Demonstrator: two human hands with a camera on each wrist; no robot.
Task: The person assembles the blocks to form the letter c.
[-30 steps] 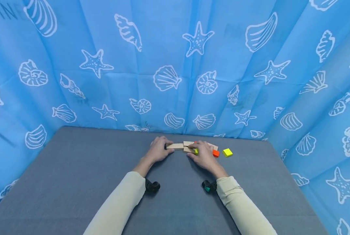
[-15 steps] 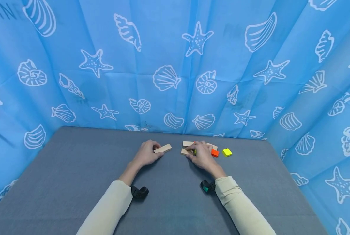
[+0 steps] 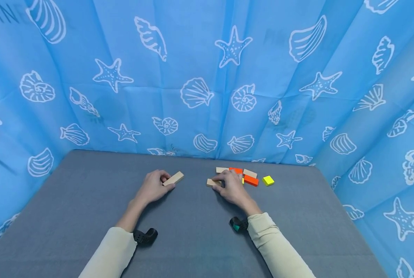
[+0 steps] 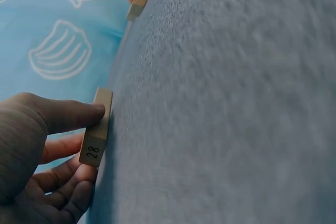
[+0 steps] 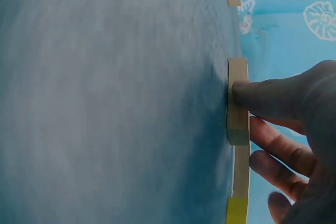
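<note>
My left hand [image 3: 152, 186] pinches a plain wooden block [image 3: 174, 178] between thumb and fingers. In the left wrist view, the number 28 shows on the end of that block [image 4: 93, 148], which is at or just above the cloth. To the right, my right hand [image 3: 232, 188] pinches a second plain wooden block [image 3: 211, 183] by its long sides, with the thumb [image 5: 252, 97] on the near side. A gap of table lies between the two blocks. Part of the second block is hidden under the right fingers.
Behind and right of the right hand lie plain wooden blocks [image 3: 250, 173], orange blocks [image 3: 251, 180] and a yellow block [image 3: 268, 180]. Another yellow piece is mostly hidden by that hand. The grey cloth-covered table [image 3: 189, 231] ends at a blue shell-patterned curtain [image 3: 200, 116].
My left hand has moved left and nearer with its block, away from the others. My right hand has slid its block a little left, uncovering more of the orange blocks.
</note>
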